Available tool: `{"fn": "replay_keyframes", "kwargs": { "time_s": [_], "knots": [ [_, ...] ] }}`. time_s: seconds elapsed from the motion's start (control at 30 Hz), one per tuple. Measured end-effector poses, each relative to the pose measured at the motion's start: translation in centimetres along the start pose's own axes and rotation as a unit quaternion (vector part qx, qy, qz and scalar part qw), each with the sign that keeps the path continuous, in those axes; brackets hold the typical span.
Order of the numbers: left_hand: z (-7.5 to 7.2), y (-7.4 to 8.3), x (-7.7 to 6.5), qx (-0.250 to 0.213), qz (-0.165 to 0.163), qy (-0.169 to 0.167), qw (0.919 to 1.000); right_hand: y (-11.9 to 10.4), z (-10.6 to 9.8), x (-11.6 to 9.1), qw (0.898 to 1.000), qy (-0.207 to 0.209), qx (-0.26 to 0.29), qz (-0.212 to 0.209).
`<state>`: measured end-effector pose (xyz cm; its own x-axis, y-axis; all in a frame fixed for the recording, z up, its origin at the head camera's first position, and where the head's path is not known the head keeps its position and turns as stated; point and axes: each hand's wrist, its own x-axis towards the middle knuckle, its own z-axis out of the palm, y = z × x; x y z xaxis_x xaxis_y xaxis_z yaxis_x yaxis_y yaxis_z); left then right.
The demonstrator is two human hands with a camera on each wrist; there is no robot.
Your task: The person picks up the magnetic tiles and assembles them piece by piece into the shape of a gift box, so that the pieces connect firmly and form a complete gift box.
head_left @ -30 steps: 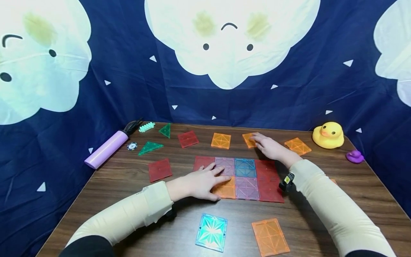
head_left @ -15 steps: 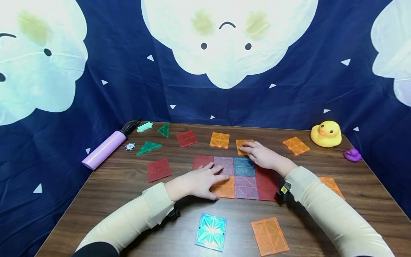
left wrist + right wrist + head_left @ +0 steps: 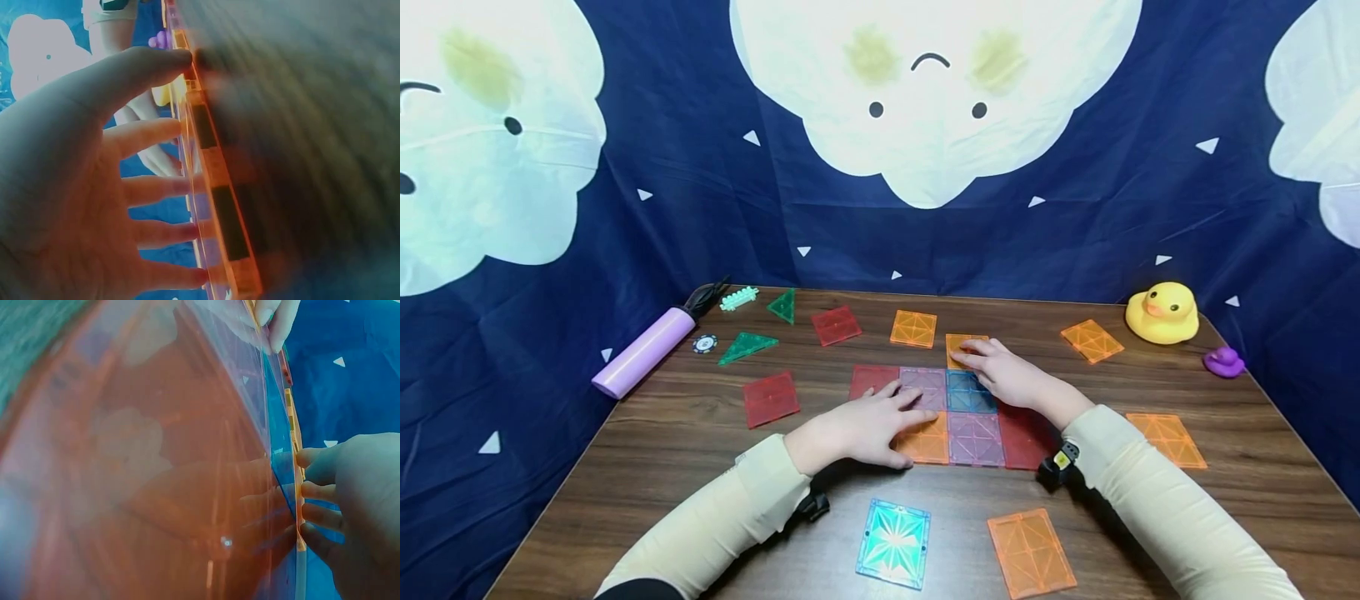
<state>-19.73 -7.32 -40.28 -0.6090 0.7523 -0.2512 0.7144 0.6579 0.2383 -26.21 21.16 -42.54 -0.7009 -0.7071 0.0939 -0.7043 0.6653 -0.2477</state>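
The orange tile (image 3: 957,347) lies along the far edge of the blue tile (image 3: 967,399), contact unclear; the right hand (image 3: 1015,375) presses it with extended fingers. Left of the blue tile, the left hand (image 3: 868,425) rests spread fingers on the grid (image 3: 976,439). Beyond and right of the blue tile, desk (image 3: 1026,321) stretches to a loose tile (image 3: 1092,341), then the duck (image 3: 1162,317)

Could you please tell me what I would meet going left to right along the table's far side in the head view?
Lilac cylinder, round chip, mint toy, smaller green triangle, far red square, first orange square, second orange square touched by the right hand, third orange square, yellow duck, purple duck.
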Motion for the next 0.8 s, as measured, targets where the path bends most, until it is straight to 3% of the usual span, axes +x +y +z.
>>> {"fn": "replay_keyframes", "kwargs": {
  "time_s": [0.27,0.4,0.6,0.8],
  "knots": [
    [0.2,0.1,0.0,-0.004,-0.005,-0.011,0.9999,-0.1,-0.5,1.1,1.000,0.005,0.020,0.021],
    [0.2,0.1,0.0,0.003,-0.002,-0.008,1.0000,-0.3,-0.7,3.0,0.999,0.010,0.035,0.039],
    [0.2,0.2,0.0,0.005,0.007,-0.004,1.0000,-1.0,-0.7,6.5,0.998,-0.021,0.022,0.046],
    [0.1,0.2,0.1,0.006,0.003,0.001,1.0000,-1.3,0.1,9.4,0.999,-0.042,0.005,0.033]
  ]
}}
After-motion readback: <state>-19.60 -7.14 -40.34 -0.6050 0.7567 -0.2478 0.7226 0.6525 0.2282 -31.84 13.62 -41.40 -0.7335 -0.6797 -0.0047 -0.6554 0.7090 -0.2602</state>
